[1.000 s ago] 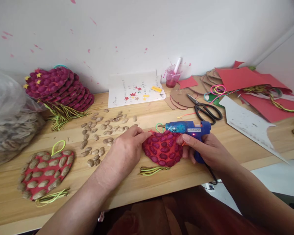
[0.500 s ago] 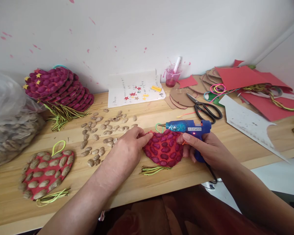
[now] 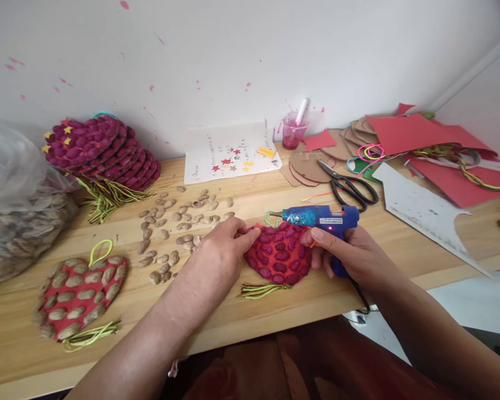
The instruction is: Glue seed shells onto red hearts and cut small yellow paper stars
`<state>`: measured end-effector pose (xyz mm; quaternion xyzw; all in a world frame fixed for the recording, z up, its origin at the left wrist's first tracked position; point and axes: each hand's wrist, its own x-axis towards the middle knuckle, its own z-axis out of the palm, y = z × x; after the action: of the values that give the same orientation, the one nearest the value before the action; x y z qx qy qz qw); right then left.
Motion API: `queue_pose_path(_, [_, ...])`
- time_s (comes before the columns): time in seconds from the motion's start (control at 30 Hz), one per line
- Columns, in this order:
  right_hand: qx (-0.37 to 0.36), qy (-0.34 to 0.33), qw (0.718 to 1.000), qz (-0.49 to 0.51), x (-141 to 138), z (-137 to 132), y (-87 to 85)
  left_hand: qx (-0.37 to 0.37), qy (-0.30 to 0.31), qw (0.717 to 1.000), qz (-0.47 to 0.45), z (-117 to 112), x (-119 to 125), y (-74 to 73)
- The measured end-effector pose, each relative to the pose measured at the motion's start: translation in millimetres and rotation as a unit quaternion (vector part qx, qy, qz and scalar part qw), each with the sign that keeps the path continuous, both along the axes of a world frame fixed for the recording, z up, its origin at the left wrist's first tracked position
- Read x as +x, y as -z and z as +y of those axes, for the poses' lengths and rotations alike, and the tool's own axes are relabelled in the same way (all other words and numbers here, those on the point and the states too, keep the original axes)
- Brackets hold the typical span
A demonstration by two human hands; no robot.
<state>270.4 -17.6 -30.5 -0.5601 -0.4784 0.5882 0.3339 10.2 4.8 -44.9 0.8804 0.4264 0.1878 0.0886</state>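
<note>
Bag (image 3: 8, 161) at far left, clear plastic: lower part packed with unshelled peanuts, top bunched. Cup (image 3: 289, 121) at the back by the wall, see-through pink: white-barrelled stick (image 3: 302, 111) leaning inside, dark pink stuff at the bottom, splashes on the rim.

Right hand (image 3: 344, 253) wrapped around blue glue gun (image 3: 320, 216), red light on, nozzle pointing left. Its fingertips meet the right edge of purple peanut heart (image 3: 280, 255), which sits on the table (image 3: 216, 328) between both hands, tassel toward the person. Left hand (image 3: 223, 247): thumb and index nearly together on the heart's upper left edge; can't tell if pinching or only pressing.

Loose peanuts (image 3: 145, 246) scattered beyond the left forearm. Plain peanut heart (image 3: 73, 297) near left, stacked purple hearts (image 3: 108, 147) behind it.
</note>
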Motion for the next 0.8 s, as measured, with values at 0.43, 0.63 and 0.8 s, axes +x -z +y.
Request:
queue_pose_path(0.43, [0.000,0.005,1.000,0.008,0,1,-1.8,-0.069,-0.039,0.991,-0.108,2,2,-20.8])
queue_pose_path(0.63, [-0.001,0.013,1.000,0.025,0,0,-4.4,-0.123,-0.056,0.983,-0.124,4,3,-24.7])
queue_pose_path(0.8, [-0.007,0.013,0.999,0.042,0,0,-3.5,-0.162,-0.066,0.976,-0.127,2,5,-30.5])
